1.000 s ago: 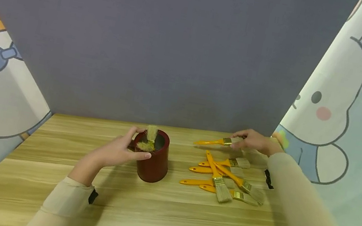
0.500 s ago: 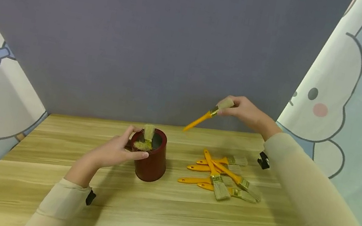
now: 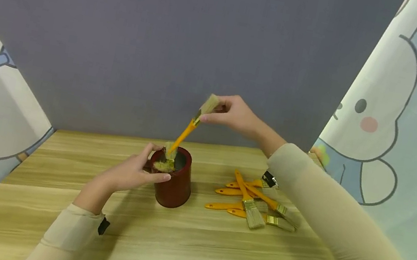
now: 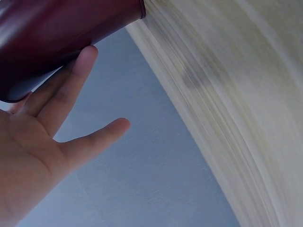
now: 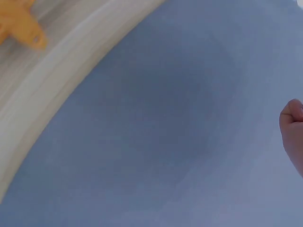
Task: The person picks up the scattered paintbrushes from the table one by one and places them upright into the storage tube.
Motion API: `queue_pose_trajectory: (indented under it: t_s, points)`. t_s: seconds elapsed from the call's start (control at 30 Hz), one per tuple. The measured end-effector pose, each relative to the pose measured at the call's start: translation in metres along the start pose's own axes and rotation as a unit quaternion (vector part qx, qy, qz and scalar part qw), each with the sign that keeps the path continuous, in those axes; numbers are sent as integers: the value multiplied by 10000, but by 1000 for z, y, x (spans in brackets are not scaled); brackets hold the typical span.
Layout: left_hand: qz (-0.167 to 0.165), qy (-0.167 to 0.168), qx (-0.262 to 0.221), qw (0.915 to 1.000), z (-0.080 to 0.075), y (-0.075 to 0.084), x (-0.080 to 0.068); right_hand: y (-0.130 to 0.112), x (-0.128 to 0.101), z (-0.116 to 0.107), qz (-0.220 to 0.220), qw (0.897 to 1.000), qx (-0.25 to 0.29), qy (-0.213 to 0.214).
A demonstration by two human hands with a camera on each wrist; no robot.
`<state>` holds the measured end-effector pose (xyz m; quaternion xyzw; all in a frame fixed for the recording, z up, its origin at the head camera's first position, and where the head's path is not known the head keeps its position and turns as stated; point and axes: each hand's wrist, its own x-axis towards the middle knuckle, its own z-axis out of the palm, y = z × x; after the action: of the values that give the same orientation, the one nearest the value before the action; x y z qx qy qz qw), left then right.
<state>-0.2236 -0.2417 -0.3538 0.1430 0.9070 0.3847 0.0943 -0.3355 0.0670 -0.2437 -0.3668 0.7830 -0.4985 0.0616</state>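
Note:
A dark red cylindrical cup (image 3: 174,189) stands upright on the table. My left hand (image 3: 127,176) holds it at the rim, thumb along the near side and forefinger at the back; the left wrist view has fingertips against the wall of the cup (image 4: 66,35). Inside, bristles up, are paintbrushes (image 3: 163,167). Above the cup, my right hand (image 3: 236,115) pinches another paintbrush (image 3: 183,136) by its bristle end. Its orange handle slants down to the left, and the tip overlaps the bristles in the cup. The right wrist view catches only the edge of the right hand (image 5: 294,135).
Right of the cup, several orange-handled paintbrushes (image 3: 253,216) lie crossed in a loose pile on the wooden table (image 3: 170,249). A grey wall (image 3: 164,48) rises behind the table's back edge. Printed cartoon curtains (image 3: 384,133) hang at both sides.
My right hand has lifted a paintbrush off the table at the back right and carried it left to over the cup, its handle tilting steeper. The left hand stays on the cup.

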Motion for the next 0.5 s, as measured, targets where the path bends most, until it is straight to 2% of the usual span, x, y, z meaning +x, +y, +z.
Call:
queue_pose_trajectory:
  t_s: [0.27, 0.5]
  points:
    - [-36, -18, -217, 9998, 3, -4, -5, -1, 16, 52, -64, 9961, -691, -551]
    - [77, -44, -289, 9995, 3, -3, -3, 9, 22, 85, -13, 9917, -827, -988]
